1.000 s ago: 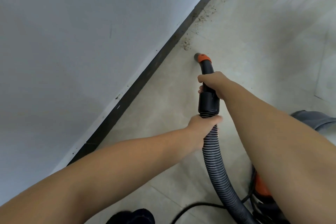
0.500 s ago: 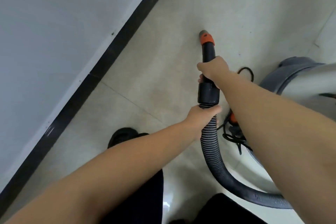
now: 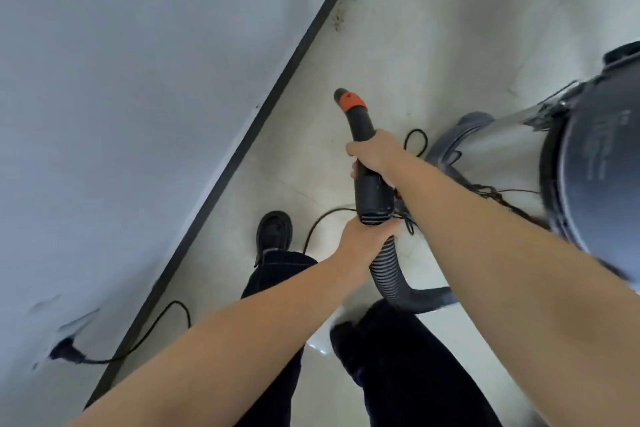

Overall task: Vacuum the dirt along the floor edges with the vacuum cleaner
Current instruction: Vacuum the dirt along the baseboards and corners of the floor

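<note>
Vacuum nozzle: black curved tube, orange collar near the tip, mouth raised off the floor and angled toward the black skirting; not on any dirt. Grasped mid-tube by right hand, fingers wrapped round it, presumably for steering the tip. Ribbed grey hose gripped just below the black cuff by left hand, fingers curled round it, likely for taking the weight and feeding slack. Hose bends right toward the vacuum canister, a metal drum with dark lid, standing on the floor at the right, close by the arms. Dirt: brown specks along the floor edge against the skirting, well ahead of the nozzle, not yet reached. Power cord trails across the floor to a plug in the wall. Black shoe near the skirting.
</note>
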Motion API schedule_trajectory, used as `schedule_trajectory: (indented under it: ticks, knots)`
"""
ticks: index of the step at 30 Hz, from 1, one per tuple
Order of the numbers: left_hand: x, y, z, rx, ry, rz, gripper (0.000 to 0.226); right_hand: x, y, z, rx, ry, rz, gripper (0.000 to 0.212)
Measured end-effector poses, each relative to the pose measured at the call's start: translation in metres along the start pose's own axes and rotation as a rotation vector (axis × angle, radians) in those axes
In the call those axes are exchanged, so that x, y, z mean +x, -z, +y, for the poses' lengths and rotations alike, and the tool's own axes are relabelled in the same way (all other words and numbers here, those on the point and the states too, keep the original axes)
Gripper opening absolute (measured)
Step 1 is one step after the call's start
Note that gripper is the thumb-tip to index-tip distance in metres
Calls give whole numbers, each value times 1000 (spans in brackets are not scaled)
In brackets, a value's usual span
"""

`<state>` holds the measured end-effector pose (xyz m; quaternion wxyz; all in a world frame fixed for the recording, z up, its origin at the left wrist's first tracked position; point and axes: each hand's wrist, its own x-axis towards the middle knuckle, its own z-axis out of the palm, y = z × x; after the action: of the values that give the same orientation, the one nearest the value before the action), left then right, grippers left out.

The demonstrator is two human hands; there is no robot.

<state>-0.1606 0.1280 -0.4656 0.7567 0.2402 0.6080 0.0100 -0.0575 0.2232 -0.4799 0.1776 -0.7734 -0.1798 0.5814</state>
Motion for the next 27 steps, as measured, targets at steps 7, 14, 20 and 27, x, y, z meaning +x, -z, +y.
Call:
schedule_trajectory:
  ticks: [7,14,20,27]
  knots:
    - [-143,-19,37,171,-32,-118,20,-149,45,-50,43,34,135,31]
    - [-255,-58,88,350,-148,-230,16,-273,112,-90,83,78,416,30]
    - [-312,-106,93,484,-293,-358,10,-362,162,-87,66,171,651,29]
    - [-376,-189,1,586,-376,-426,7,-481,207,8,0,242,812,41]
